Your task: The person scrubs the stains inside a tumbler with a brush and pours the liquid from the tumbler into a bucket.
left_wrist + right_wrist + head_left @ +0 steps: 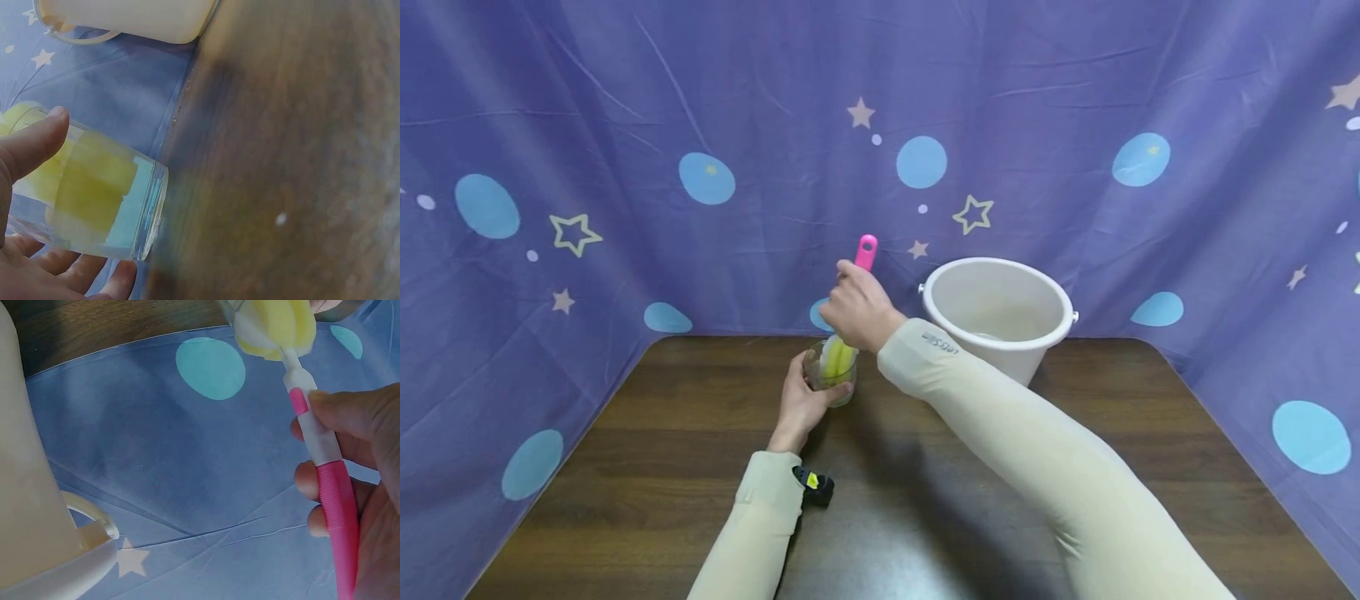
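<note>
A clear drinking glass (pixel 147 206) is gripped by my left hand (pixel 803 398), thumb on one side and fingers on the other, over the brown table. My right hand (pixel 859 307) holds a sponge bottle brush by its pink and white handle (pixel 334 494), the looped pink end pointing up. The yellow and white sponge head (pixel 838 358) sits down inside the glass, and its yellow part (pixel 94 181) shows through the wall in the left wrist view. Below the sponge, the glass's thick base is visible close to the table.
A white bucket (pixel 1000 343) with a handle stands at the back of the wooden table (pixel 700 433), right of my hands. A purple curtain (pixel 790 167) with stars and blue dots hangs behind and along both sides. A dark wrist strap with a small black device (pixel 817 489) is on my left wrist.
</note>
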A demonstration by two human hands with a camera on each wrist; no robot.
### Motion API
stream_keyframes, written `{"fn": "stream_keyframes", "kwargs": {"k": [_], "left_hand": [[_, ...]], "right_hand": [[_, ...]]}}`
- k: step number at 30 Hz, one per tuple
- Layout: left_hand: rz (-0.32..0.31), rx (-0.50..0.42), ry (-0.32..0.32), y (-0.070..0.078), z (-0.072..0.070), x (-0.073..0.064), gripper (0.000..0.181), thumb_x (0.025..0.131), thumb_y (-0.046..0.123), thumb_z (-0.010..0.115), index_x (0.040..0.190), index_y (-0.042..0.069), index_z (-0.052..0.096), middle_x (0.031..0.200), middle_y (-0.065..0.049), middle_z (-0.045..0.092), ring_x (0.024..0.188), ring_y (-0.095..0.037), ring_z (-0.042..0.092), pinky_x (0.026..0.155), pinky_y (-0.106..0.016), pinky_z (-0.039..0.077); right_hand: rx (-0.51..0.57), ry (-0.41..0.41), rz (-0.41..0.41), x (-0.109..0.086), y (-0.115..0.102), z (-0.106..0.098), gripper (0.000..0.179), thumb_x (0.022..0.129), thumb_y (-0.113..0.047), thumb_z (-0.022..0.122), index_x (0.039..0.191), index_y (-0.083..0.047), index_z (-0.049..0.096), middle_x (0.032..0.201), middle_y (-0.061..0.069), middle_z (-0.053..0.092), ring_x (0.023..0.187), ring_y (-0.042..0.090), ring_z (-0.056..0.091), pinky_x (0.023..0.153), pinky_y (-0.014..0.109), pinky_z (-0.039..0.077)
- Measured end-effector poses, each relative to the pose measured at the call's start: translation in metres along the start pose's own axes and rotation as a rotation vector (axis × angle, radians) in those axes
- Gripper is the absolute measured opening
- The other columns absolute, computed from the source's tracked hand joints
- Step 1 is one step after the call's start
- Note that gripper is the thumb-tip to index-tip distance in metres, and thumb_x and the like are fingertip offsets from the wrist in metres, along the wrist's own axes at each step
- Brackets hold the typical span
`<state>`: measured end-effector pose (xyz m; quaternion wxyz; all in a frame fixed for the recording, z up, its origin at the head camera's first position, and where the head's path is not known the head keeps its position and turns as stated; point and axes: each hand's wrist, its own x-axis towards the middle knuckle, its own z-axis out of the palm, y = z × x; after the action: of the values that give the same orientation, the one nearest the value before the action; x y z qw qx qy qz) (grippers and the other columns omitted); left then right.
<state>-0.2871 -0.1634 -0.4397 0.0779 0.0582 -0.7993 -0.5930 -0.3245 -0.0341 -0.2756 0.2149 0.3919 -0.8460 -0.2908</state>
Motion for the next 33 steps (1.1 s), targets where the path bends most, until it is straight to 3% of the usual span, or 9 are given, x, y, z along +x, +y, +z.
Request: {"fn": "stream_keyframes", "kwargs": {"k": [12, 19, 33], "left_hand": [[0.015, -0.012, 0.011, -0.003, 0.001, 0.001, 0.092, 0.07, 0.018, 0.086, 0.144, 0.012, 0.031, 0.145, -0.01, 0.038, 0.13, -0.031, 0.037, 0.107, -0.047, 0.031], [0.026, -0.025, 0.001, -0.003, 0.0, 0.0, 0.091, 0.07, 0.017, 0.085, 0.143, 0.013, 0.031, 0.14, -0.01, 0.042, 0.124, -0.029, 0.042, 0.103, -0.046, 0.036], [0.014, -0.029, 0.007, -0.002, 0.0, 0.0, 0.087, 0.071, 0.017, 0.085, 0.141, 0.015, 0.033, 0.135, -0.008, 0.045, 0.122, -0.027, 0.043, 0.104, -0.045, 0.034]], "right_hand": [[0.031, -0.003, -0.05, -0.005, -0.004, -0.008, 0.005, 0.082, -0.026, 0.061, 0.081, -0.025, 0.066, 0.077, -0.005, 0.067, 0.077, 0.019, 0.059, 0.097, 0.038, 0.027], [-0.033, 0.01, -0.076, -0.003, -0.011, -0.015, 0.011, 0.085, -0.025, 0.06, 0.089, -0.027, 0.07, 0.081, -0.007, 0.069, 0.081, 0.017, 0.057, 0.095, 0.038, 0.027], [-0.07, 0.04, 0.036, 0.0, -0.015, -0.009, 0.014, 0.088, -0.022, 0.06, 0.087, -0.029, 0.072, 0.082, -0.007, 0.07, 0.077, 0.016, 0.053, 0.09, 0.036, 0.028]]}}
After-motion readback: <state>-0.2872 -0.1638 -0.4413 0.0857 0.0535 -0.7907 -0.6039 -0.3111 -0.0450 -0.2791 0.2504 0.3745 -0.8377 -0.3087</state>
